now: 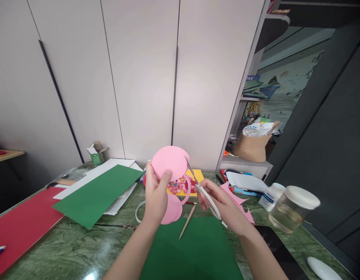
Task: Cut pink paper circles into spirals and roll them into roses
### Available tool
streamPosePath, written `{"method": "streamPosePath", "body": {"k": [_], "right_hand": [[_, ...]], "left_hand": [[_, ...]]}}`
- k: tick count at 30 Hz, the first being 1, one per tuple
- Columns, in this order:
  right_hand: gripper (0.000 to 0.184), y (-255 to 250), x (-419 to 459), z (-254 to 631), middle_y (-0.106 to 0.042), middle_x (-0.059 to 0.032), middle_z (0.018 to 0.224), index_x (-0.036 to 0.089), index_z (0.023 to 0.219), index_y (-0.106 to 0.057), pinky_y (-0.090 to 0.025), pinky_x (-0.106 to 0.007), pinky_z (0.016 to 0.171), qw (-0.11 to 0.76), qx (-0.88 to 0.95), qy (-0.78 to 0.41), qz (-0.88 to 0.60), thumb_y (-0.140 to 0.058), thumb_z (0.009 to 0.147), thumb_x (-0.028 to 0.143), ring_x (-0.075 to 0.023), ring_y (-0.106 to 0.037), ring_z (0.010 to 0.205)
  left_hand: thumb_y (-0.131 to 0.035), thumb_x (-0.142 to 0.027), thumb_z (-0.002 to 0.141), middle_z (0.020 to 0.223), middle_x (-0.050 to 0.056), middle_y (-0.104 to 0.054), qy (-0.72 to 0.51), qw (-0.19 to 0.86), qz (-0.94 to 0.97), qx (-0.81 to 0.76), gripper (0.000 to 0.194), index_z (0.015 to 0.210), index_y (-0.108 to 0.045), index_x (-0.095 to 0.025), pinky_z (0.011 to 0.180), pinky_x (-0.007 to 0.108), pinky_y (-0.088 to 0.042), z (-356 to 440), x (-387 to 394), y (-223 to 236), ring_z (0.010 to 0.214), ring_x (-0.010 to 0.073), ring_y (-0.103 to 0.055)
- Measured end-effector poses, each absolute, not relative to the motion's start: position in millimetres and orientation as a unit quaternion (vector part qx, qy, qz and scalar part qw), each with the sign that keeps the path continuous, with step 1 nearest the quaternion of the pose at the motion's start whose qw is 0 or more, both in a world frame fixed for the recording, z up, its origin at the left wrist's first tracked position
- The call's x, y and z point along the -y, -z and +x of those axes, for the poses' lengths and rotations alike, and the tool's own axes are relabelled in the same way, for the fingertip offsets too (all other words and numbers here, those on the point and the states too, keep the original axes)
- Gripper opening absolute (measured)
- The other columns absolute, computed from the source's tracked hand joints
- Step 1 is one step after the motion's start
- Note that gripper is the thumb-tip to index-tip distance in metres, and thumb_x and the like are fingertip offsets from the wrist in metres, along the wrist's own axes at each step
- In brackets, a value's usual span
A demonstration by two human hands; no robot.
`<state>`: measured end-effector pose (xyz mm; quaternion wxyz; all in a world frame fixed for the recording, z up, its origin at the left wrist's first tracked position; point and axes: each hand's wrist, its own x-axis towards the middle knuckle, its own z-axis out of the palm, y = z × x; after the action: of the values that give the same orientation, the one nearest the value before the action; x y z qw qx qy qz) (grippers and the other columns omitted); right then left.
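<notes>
My left hand [158,190] pinches a round piece of pink paper [171,161] by its lower edge, thumb in front, held up above the table. White-handled scissors [207,198] are in my right hand [216,202], their blades at the right edge of the paper circle. From that edge a thin curved strip of pink paper [187,192] hangs down. Below, more round pink paper pieces [172,210] lie on the table, partly behind my left hand. Small pink beads or balls [178,186] rest behind on a yellow sheet [199,175].
A pencil-like wooden stick [187,221] lies by a dark green sheet [191,249]. Another green sheet [101,192] and a red sheet [25,223] are at left. At right are pink scraps [234,194], a lidded jar [292,210], a white bottle [271,196] and a black tablet-like slab [277,249].
</notes>
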<state>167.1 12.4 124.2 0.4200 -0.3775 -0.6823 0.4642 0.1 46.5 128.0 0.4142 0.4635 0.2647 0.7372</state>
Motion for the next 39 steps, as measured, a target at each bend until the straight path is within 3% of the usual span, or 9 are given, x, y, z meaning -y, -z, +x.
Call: {"method": "streamPosePath", "body": {"k": [12,20,31,39], "right_hand": [[0.026,-126.5,-14.3,170.7,-0.045,0.003,0.07,0.02,0.084,-0.043,-0.028,-0.024,0.056,0.424,0.675,-0.47,-0.378,-0.048,0.087,0.046,-0.0107,-0.04,0.062],[0.025,-124.9,-14.2,170.7,-0.045,0.0027,0.07,0.021,0.083,-0.044,-0.029,-0.024,0.056,0.425,0.68,-0.459,-0.383,-0.047,0.087,0.045,-0.0111,-0.041,0.062],[0.021,-125.5,-13.0,170.7,-0.046,0.0031,0.07,0.02,0.083,-0.046,-0.03,-0.023,0.055,0.416,0.685,-0.454,-0.389,-0.046,0.089,0.041,-0.0102,-0.041,0.062],[0.022,-125.7,-13.2,168.3,-0.046,0.0033,0.07,0.02,0.081,-0.045,-0.032,-0.024,0.058,0.42,0.677,-0.465,-0.385,-0.048,0.088,0.041,-0.0104,-0.042,0.062]], "left_hand": [[-0.057,-0.028,0.078,0.107,0.005,-0.057,-0.712,0.422,0.487,-0.278,0.03,0.106,-0.048,-0.022,0.077,0.028,-0.048,-2.5,-44.7,-130.1,0.096,0.0175,-0.055],[-0.058,-0.029,0.077,0.104,0.005,-0.057,-0.72,0.41,0.48,-0.289,0.031,0.105,-0.047,-0.021,0.071,0.026,-0.049,-2.0,-45.0,-130.0,0.091,0.0172,-0.056],[-0.056,-0.031,0.08,0.103,0.005,-0.056,-0.739,0.388,0.471,-0.286,0.024,0.1,-0.048,-0.02,0.078,0.028,-0.047,-1.8,-45.5,-128.3,0.096,0.0181,-0.055],[-0.059,-0.029,0.079,0.112,0.006,-0.054,-0.74,0.393,0.468,-0.281,0.032,0.107,-0.045,-0.022,0.08,0.028,-0.049,1.7,-45.2,-129.4,0.099,0.0184,-0.055]]}}
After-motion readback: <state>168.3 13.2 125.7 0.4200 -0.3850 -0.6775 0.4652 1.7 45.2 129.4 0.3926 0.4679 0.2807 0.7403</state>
